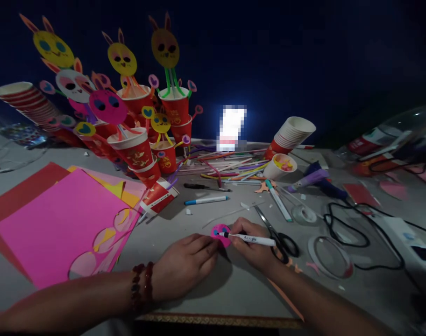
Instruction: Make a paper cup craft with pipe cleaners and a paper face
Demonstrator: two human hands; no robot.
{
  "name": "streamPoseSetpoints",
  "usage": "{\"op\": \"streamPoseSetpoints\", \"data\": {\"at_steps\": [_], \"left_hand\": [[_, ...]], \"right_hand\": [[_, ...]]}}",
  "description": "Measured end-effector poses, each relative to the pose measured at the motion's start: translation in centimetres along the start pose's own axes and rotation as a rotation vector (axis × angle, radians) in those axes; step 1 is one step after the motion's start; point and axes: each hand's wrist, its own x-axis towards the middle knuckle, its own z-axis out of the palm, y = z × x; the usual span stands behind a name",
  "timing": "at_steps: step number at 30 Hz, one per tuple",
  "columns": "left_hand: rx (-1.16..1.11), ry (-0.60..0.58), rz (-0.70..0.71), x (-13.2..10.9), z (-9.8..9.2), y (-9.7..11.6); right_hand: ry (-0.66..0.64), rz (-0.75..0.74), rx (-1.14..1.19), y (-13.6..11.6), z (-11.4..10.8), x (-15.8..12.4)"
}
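A small pink paper disc (218, 228) with blue eye spots lies near the table's front edge. The fingers of my left hand (187, 266) are closed together at its lower left edge, holding it. My right hand (251, 242) is closed round a white acrylic marker (257, 240), whose dark tip touches or hovers just over one blue spot. Black-handled scissors (281, 240) lie partly spread just right of my right hand. Beyond the disc are a blue-capped marker (206, 200), a black craft knife or pen (206, 187) and a teal-capped marker (279, 201).
Red paper cups (132, 151) bearing paper rabbit figures stand at the back left. Pink paper sheets (60, 224) lie at left. Stacked cups (290, 133), a cup of paper scraps (280, 167), tape rolls (330, 256) and a black cable (365, 233) occupy the right. Pipe cleaners (230, 165) lie behind.
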Motion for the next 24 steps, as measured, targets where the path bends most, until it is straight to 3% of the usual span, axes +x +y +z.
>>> {"op": "streamPoseSetpoints", "data": {"at_steps": [24], "left_hand": [[-0.051, -0.056, -0.012, -0.04, 0.05, 0.01]], "right_hand": [[-0.088, 0.021, -0.064, -0.58, -0.16, 0.35]]}}
